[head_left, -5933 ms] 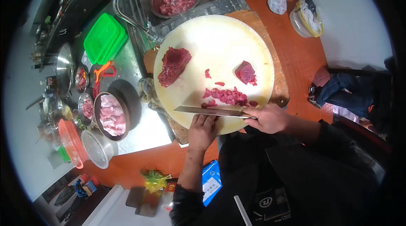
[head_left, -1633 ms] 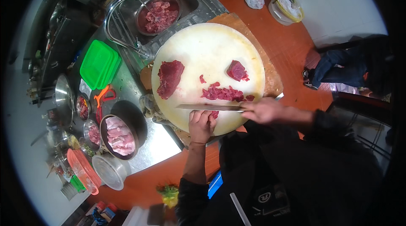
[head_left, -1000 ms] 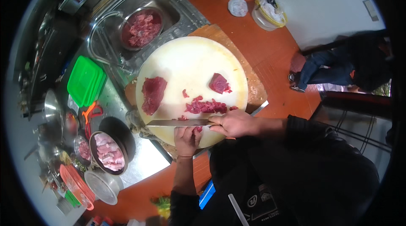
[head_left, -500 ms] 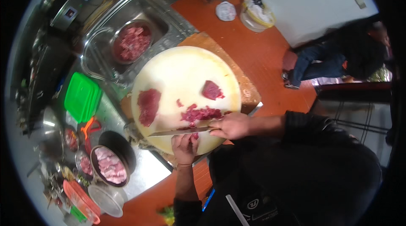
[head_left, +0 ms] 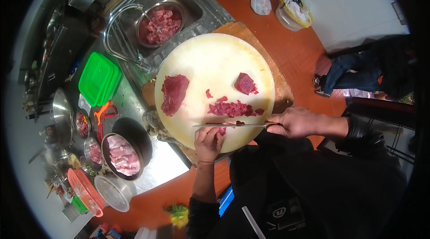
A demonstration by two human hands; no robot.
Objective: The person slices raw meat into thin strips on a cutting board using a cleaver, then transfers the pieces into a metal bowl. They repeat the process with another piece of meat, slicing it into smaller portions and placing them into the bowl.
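My right hand is closed round the handle of a long knife, whose blade lies nearly level across the near part of a round white cutting board. Just on the near side of the blade, my left hand presses bent fingers on a piece of red meat, partly hidden by fingers and blade. Beyond the knife spreads a row of chopped meat. One large slab of meat rests at the board's left, and a smaller chunk at its right.
A steel sink holding a bowl of meat chunks adjoins the board. Leftward are green baskets, orange-handled scissors and a pot of pale meat. A bucket and another person are farther right.
My right hand has drawn the knife to the right across the board. My left hand stays on the meat piece. The whole view has shifted, with the board now higher and farther right.
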